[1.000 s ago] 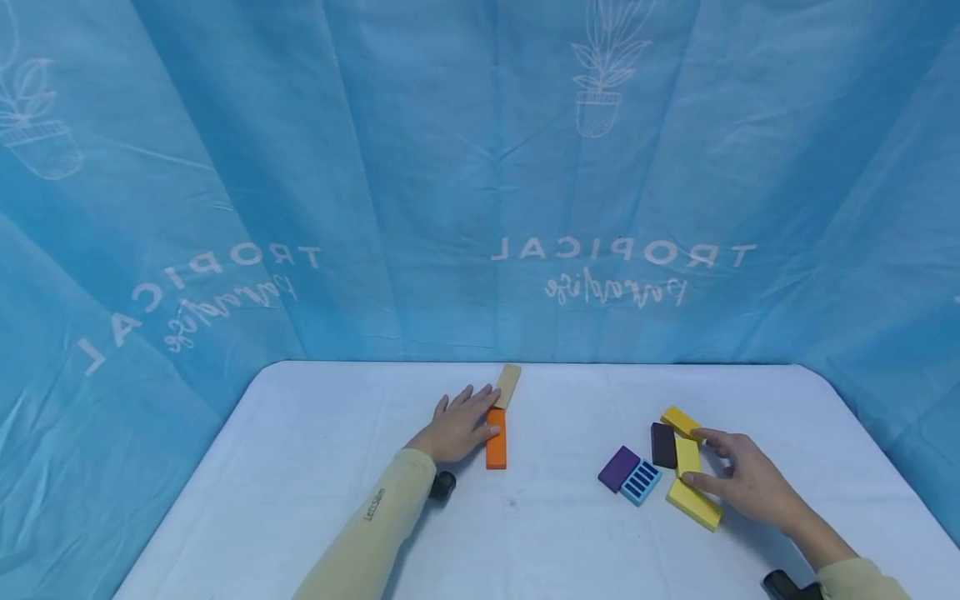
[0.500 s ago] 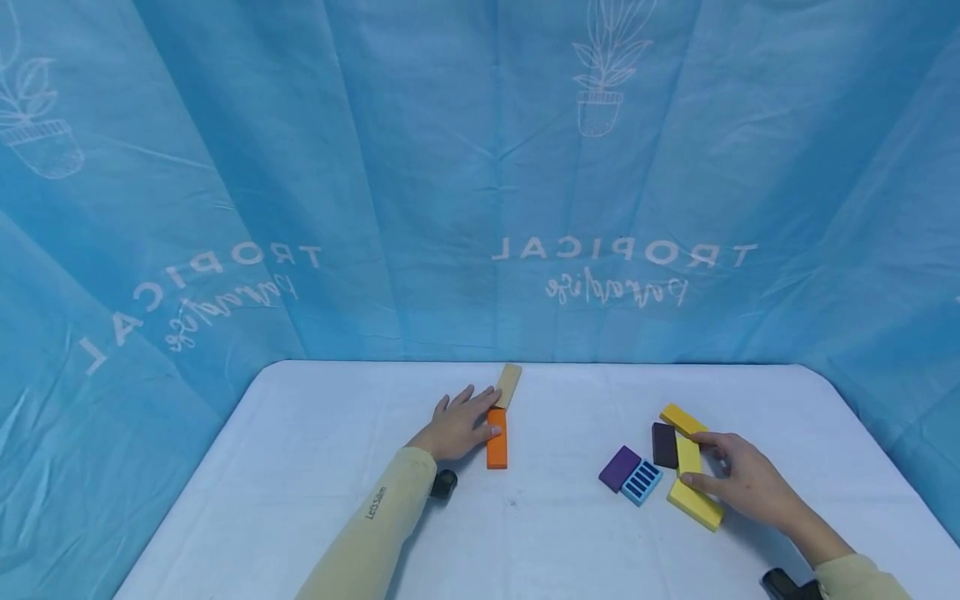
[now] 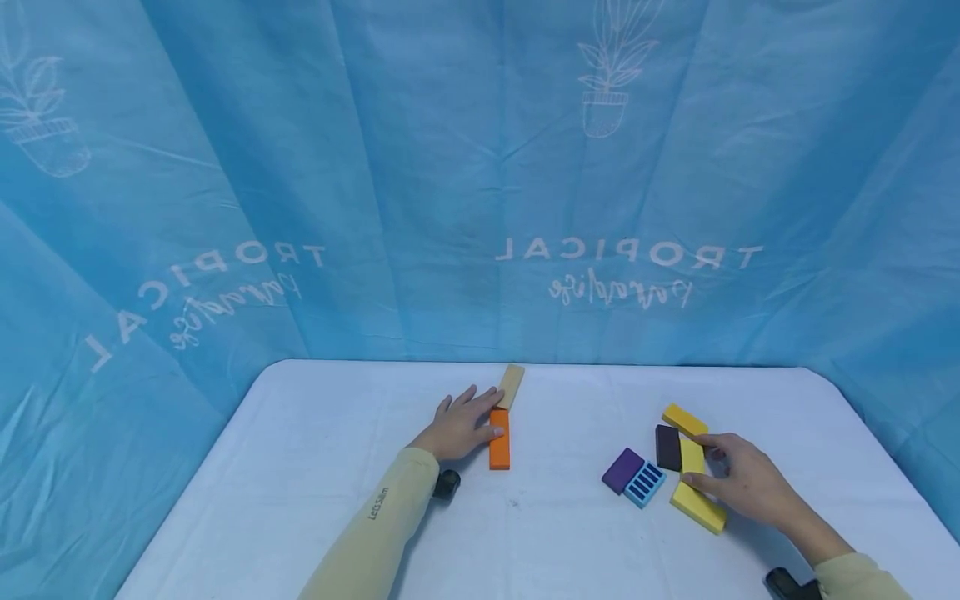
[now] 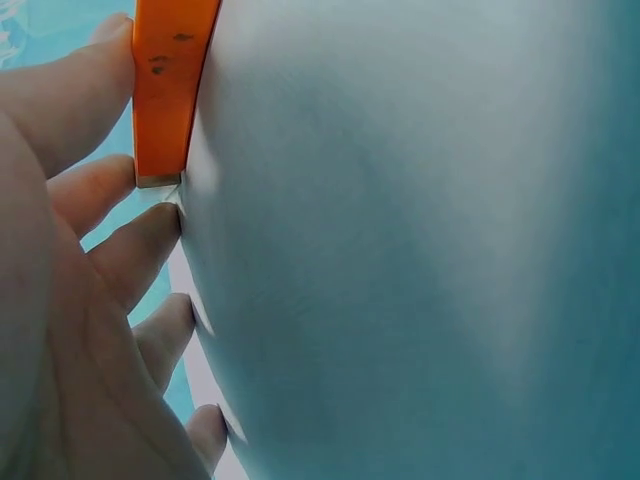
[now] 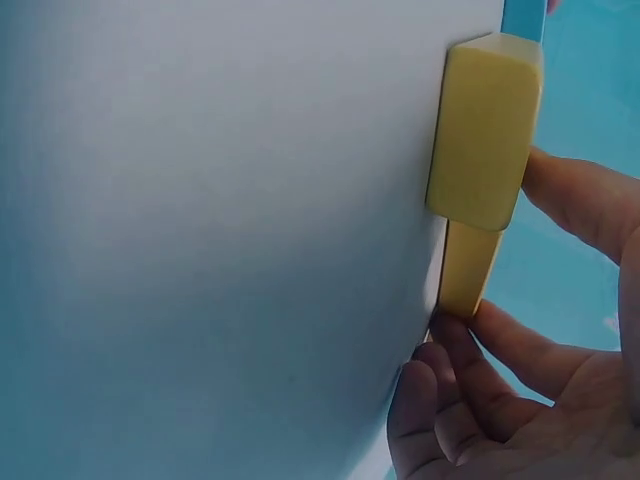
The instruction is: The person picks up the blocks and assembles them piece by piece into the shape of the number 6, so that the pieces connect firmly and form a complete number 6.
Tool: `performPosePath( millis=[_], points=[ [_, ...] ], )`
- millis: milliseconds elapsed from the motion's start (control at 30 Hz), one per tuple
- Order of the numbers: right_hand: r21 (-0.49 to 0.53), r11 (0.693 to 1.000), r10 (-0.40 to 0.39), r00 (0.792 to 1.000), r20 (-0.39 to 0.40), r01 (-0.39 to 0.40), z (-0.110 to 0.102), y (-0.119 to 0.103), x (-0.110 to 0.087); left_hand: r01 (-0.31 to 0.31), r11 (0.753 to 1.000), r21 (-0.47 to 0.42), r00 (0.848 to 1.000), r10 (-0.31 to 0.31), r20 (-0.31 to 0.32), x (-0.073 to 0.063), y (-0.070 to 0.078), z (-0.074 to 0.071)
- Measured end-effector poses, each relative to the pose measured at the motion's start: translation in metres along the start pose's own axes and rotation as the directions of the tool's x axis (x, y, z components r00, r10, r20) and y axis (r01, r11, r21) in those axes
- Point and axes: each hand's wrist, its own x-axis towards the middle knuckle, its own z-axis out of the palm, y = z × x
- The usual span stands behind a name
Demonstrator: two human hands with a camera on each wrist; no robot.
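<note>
On the left of the table, my left hand (image 3: 453, 432) lies with fingers spread and straight. Its thumb rests on an orange block (image 3: 499, 454), while the index fingertip reaches the near end of a beige block (image 3: 512, 382) lying end to end with it. My right hand (image 3: 750, 482) pinches the middle yellow block (image 3: 692, 457) between thumb and index finger. A thicker yellow block (image 3: 699, 510) adjoins its near end; in the right wrist view this yellow block (image 5: 485, 130) sits in front, beside the thumb. Another yellow block (image 3: 683, 419) angles off the far end.
A dark block (image 3: 667, 448) lies against the left side of the middle yellow one. Left of that, a purple block (image 3: 622, 471) touches a light blue slotted block (image 3: 645, 485). A blue printed curtain (image 3: 450, 183) hangs behind the white table (image 3: 322, 417).
The head view has shifted slightly. Both hands stay on the same blocks, and the right thumb and index finger have hardly moved.
</note>
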Motion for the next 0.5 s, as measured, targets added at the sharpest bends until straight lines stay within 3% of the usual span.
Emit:
performPosePath(
  millis=[333,500],
  points=[
    [-0.071,0.997,-0.015,0.999,-0.033,0.013,0.0020,-0.0037,0.0001,0.008,1.000,0.010,1.000,-0.008,-0.002,0.0012,0.0010,-0.0007],
    [-0.056,0.998,0.028,1.000,-0.001,-0.028,-0.0016,-0.0036,0.0003,0.005,1.000,0.001,1.000,-0.005,0.000,0.0003,0.0008,0.0001]
  ],
)
